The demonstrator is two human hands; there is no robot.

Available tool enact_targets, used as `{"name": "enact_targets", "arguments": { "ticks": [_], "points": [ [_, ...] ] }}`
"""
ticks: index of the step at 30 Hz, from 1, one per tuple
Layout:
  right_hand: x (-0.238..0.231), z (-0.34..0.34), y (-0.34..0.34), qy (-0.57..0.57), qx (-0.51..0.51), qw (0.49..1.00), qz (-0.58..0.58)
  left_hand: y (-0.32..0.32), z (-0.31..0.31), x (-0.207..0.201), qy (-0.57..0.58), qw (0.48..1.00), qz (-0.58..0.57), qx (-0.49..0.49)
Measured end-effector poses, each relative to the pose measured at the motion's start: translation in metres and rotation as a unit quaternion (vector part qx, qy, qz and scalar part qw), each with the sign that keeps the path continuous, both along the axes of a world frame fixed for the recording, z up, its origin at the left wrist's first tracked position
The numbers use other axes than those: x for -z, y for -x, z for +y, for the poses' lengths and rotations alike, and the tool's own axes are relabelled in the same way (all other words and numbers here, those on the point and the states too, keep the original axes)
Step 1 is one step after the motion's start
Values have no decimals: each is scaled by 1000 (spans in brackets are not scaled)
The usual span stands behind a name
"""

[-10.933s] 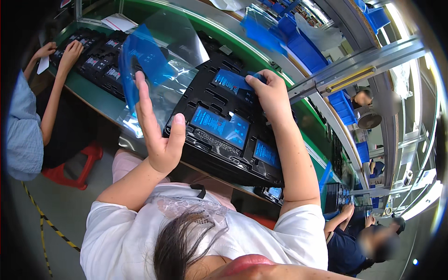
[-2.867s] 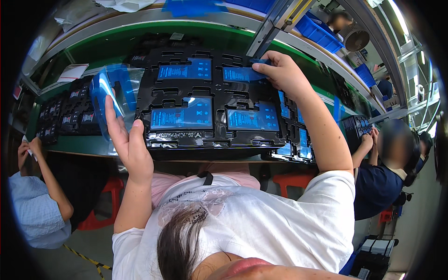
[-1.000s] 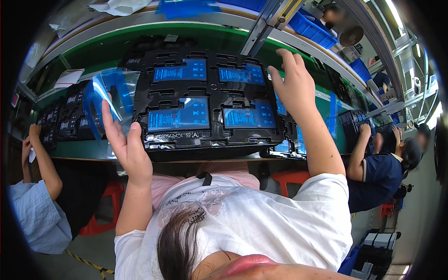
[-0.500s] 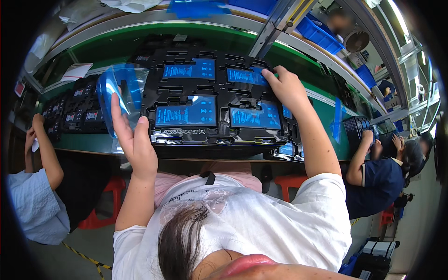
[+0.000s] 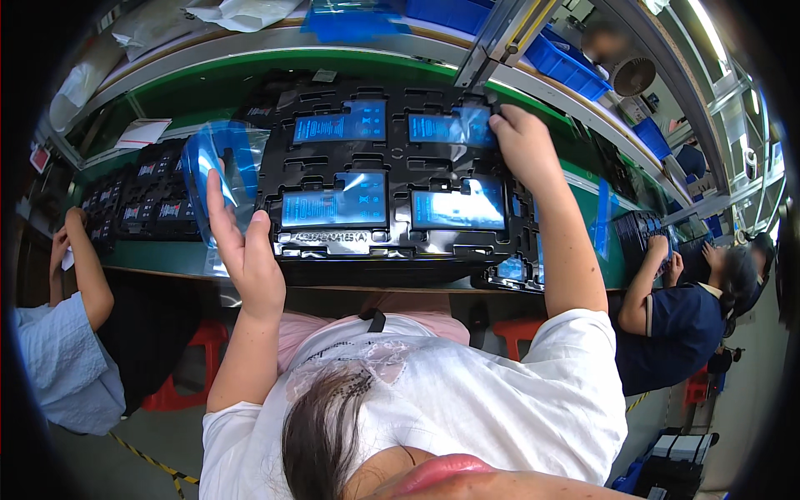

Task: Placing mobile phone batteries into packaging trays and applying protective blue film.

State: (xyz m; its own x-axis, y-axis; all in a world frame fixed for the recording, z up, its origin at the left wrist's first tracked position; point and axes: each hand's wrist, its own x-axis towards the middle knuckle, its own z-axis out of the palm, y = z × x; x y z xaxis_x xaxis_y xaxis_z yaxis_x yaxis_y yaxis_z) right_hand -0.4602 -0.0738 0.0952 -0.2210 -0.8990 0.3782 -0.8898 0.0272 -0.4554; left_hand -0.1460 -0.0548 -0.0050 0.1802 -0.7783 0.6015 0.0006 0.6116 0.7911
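Note:
A black plastic tray [image 5: 397,187] in front of me holds blue-covered flat battery packs, such as the near left battery pack [image 5: 333,202], in its pockets. It lies on top of a dark stack. My right hand [image 5: 529,148] grips the tray's far right edge, thumb on top, fingers hidden behind the edge. My left hand [image 5: 254,262] is upright at the tray's left side, fingers stretched, thumb apart and close to the tray's edge. Crumpled clear-blue plastic film [image 5: 200,171] lies just behind its fingers; whether they touch it, I cannot tell.
More battery trays [image 5: 154,196] stand on the green bench to the left, where another person's hand [image 5: 71,229] works. Part of another tray [image 5: 521,267] shows below my right forearm. A metal post [image 5: 487,50] rises behind the tray. Co-workers sit at the right.
My right hand has shifted slightly right and up along the tray's far right edge. The tray has moved or tilted a little, and brighter glare now shows on the near right battery pack.

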Motion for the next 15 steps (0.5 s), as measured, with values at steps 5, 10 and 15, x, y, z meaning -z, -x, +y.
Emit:
{"name": "enact_targets", "arguments": {
  "ticks": [5, 10, 15],
  "points": [
    [-15, 11, -14, 101, -65, 888, -444, 0, 3, -1, -16, 999, 34, 20],
    [3, 2, 11, -19, -136, 791, -597, 0, 3, -1, -21, 1000, -1, 6],
    [2, 10, 0, -3, -16, 918, -396, -1, 2, -2, -23, 999, 20, 29]
  ]
}}
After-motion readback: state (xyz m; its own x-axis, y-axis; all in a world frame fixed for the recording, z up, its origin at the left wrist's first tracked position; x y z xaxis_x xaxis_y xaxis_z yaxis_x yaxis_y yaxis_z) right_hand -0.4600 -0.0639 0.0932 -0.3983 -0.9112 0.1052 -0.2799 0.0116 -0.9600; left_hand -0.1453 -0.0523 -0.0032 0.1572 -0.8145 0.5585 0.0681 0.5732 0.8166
